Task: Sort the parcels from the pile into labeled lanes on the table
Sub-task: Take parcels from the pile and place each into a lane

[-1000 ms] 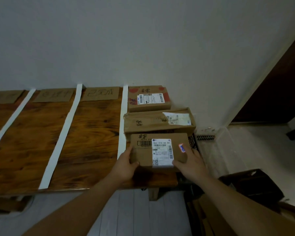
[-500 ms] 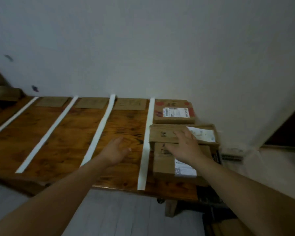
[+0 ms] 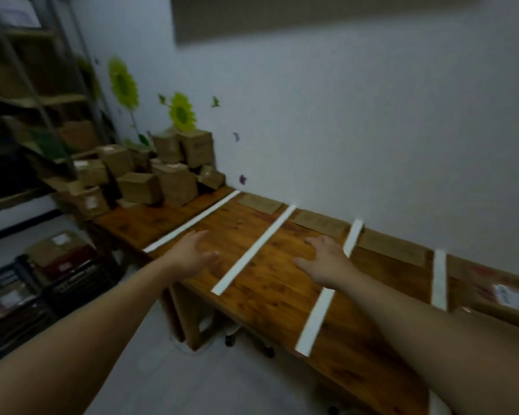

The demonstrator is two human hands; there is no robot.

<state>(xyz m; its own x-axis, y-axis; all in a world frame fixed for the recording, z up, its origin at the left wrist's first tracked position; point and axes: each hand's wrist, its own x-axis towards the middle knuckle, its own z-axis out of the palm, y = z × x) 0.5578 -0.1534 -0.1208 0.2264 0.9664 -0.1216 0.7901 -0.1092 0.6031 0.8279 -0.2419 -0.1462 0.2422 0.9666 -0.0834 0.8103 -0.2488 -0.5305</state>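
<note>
Head view | I see left grip spread above worktop | right grip spread over tape strip | parcel pile at far end

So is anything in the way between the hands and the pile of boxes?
Nothing visible. The left hand and right hand hang empty over the table; only bare wood and a flat tape strip lie before the pile of boxes.
</note>
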